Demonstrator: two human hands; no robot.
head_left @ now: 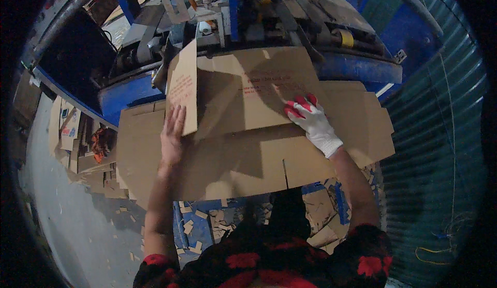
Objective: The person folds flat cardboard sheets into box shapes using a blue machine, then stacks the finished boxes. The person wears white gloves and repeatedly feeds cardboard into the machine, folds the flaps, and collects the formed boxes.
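Note:
A brown cardboard box blank (233, 101) with red print lies in front of me, its far edge at the machine. Its left panel (185, 86) is folded up and stands tilted. My bare left hand (174, 131) lies against the lower part of that panel, fingers stretched out along it; its thumb is hidden. My right hand (310, 125), in a white glove with red fingertips, rests on the blank's right side near the print, fingers apart and slightly bent. Beneath the blank is a larger plain cardboard sheet (222, 169) with a slot near its front edge.
A blue machine (357, 68) with belts and rollers spans the far side. Stacked cardboard (98, 169) lies at the left, with an orange bundle (101, 145) beside it. Cardboard scraps (194, 226) litter the area below. A green corrugated wall (435, 148) rises at the right.

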